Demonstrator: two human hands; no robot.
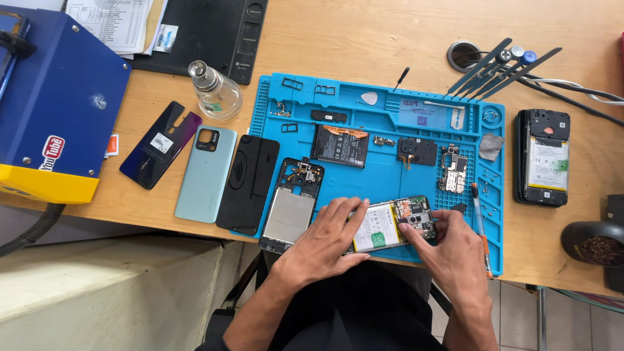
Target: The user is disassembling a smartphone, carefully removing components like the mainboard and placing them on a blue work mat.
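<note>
Where the blue repair mat [416, 179] meets the near edge of the wooden desk [364, 39], an opened phone [392, 224] is held flat, angled, with its back cover off. It is gripped from the left by the left hand [325, 237], whose fingers are spread and laid over its lower end and long side. The right hand [452, 250] is set against its upper end, fingers drawn together, one fingertip pressed on the circuit board near the camera modules. Inside the phone a pale battery with a green tab is seen, and beside it a dark board with small metal parts.

Room about the hands is tight. Just left, touching the mat's corner, a bare phone frame [290, 205] with a silver plate is laid. Just right, a slim orange-tipped tool [480, 218] is laid along the mat's right side, close to the right hand. Further up the mat, well apart from the hands, a loose black battery [339, 146], a small black module [417, 152] and a bare board [454, 170] are spread out. Left of the mat, three back covers are lined up: black [248, 183], pale green [207, 172], dark purple [160, 144]. At the far right a second opened phone [543, 158] is placed off the mat. Tweezers [497, 68] are stood at the mat's top right corner.
</note>
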